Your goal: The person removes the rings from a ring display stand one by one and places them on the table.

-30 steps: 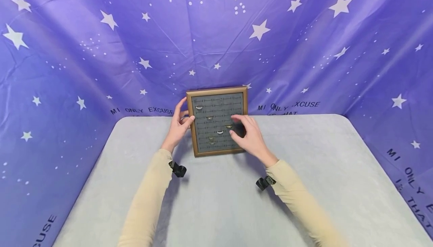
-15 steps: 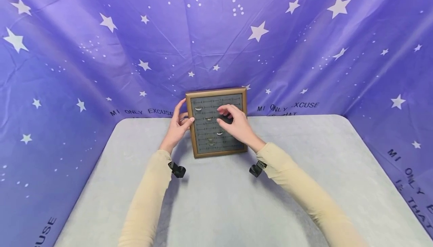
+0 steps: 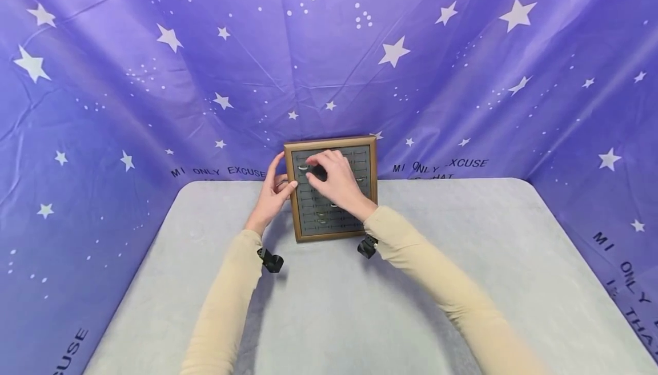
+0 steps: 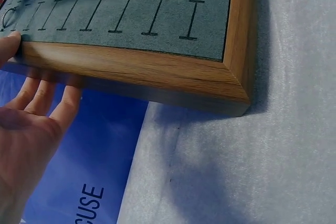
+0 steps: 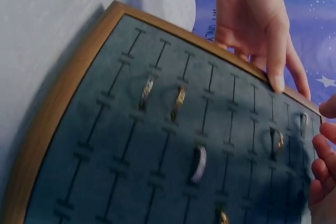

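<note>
A wooden-framed ring display board with a dark grey slotted pad stands propped up at the back of the table. My left hand grips its left edge, thumb on the front and fingers behind. My right hand is over the upper left of the pad, thumb and index finger curved and apart. Just left of those fingertips sits a silver ring. In the right wrist view, a gold ring, a pale sparkling ring and others sit in slots. My right hand hides part of the pad in the head view.
The grey-white table extends in front of the board. A purple curtain with stars hangs close behind it and along both sides. A black camera is strapped to the left wrist, another camera to the right.
My right hand has moved left and a little upward across the board, from its right side to near the silver ring. My left hand keeps its grip on the frame.
</note>
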Available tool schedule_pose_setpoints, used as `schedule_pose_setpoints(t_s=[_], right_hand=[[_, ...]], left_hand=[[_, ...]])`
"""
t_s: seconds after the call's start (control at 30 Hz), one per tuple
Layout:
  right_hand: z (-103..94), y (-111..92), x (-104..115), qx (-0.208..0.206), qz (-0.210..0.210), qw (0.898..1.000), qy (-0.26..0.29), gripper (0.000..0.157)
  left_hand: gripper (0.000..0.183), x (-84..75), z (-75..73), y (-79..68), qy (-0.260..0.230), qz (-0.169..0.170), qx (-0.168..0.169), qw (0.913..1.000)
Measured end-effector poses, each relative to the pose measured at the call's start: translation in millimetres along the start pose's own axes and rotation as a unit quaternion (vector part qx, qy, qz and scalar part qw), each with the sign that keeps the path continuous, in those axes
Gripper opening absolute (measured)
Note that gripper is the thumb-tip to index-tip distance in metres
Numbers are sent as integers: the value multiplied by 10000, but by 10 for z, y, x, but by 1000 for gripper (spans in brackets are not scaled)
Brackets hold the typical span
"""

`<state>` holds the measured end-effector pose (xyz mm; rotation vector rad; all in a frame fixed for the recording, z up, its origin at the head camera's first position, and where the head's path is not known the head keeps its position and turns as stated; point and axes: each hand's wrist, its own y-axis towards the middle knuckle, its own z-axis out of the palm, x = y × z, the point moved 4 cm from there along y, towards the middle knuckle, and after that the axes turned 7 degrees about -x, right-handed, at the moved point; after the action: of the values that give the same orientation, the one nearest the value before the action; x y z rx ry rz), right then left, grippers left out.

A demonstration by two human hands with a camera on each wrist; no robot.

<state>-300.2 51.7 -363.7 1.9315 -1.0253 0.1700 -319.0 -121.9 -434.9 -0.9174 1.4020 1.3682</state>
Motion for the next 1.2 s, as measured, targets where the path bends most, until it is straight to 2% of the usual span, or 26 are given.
schedule_pose_setpoints(t_s=[0.13,0.37,0.6,0.87,1.2], right_hand=[[89,-21,8,50,-28,9998,-165,27],[156,-42,-12,-160,-59,9992,-361,21],[183,-12,19,-162,90,9983,-551,16],[219,24,64,-281,451,9961,-699,11],[244,33,48,-425,756,9953,-433,5]], left_hand=[[74,-32,3,-16,220,-14,-45,9997],[70,-266,77,-111,565,160,-105,9982],[70,-245,77,-129,528,156,-59,9985],[69,-239,89,-116,483,332,-78,9983],[69,-257,104,-134,652,278,-117,9974]])
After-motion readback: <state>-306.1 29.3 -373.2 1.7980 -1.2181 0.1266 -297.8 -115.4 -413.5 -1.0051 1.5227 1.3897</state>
